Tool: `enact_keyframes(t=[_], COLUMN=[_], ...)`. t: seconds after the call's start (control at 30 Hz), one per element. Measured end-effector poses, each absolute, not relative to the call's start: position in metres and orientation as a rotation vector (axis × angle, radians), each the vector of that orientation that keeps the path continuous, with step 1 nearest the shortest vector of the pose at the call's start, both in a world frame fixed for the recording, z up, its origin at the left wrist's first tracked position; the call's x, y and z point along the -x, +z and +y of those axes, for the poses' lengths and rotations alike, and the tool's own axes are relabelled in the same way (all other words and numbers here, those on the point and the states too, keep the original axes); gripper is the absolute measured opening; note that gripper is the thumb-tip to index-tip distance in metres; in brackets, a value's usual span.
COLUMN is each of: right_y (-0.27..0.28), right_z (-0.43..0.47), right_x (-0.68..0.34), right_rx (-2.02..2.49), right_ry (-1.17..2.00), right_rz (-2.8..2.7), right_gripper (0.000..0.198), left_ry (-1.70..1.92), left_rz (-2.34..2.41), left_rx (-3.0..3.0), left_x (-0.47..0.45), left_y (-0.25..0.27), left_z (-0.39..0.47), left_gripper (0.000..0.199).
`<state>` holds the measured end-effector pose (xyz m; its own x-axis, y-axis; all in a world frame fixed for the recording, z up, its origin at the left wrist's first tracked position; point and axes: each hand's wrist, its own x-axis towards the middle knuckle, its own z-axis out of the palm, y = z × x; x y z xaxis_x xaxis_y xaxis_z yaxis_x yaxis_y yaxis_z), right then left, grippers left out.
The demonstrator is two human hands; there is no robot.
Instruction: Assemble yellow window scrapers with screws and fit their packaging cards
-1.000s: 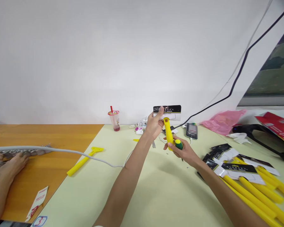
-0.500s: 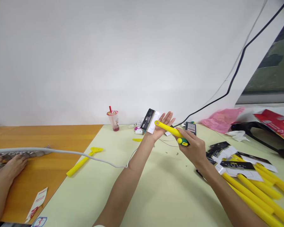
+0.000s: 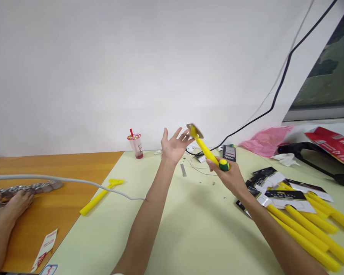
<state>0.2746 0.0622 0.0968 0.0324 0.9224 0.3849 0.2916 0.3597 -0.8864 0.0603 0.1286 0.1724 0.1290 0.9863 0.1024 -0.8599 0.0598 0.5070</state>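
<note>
Pointing between ten and eleven o'clock, a yellow scraper (image 3: 208,152) is held up by the right hand (image 3: 229,175), whose fingers are curled around it and a green-and-yellow handle (image 3: 224,165). The left hand (image 3: 174,149) is spread wide, with nothing seen gripped; whether the scraper is touched by its fingertips cannot be told. They could be nicked if the scraper were swung, as its thin plate (image 3: 198,130) may be sharp. Something could be dropped if the right grip were loosened, since two things are held together. The scraper is smooth, stick-shaped and likely plastic; the plate looks like metal. At nine o'clock from the right hand, a flat grey strip (image 3: 183,170) is seen.
</note>
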Motion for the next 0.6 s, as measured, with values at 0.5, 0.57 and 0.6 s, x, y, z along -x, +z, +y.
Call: enact_keyframes(t=[0.5, 0.57, 0.6], right_y=[0.096, 0.097, 0.098], right_z=[0.059, 0.057, 0.055], right_x=[-0.263, -0.262, -0.261], right_rx=[0.748, 0.751, 0.753], right_ry=[1.678, 1.651, 1.631], right_rz=[-1.193, -1.204, -1.202], right_gripper=[0.043, 0.044, 0.045], left_ry=[1.471, 1.571, 1.649], left_rz=[0.56, 0.644, 0.684], left_rx=[-0.184, -0.193, -0.214], left_x=[-0.075, -0.075, -0.075], left_y=[0.161, 0.161, 0.161], left_z=[0.139, 0.139, 0.138], left_gripper=[0.018, 0.014, 0.011])
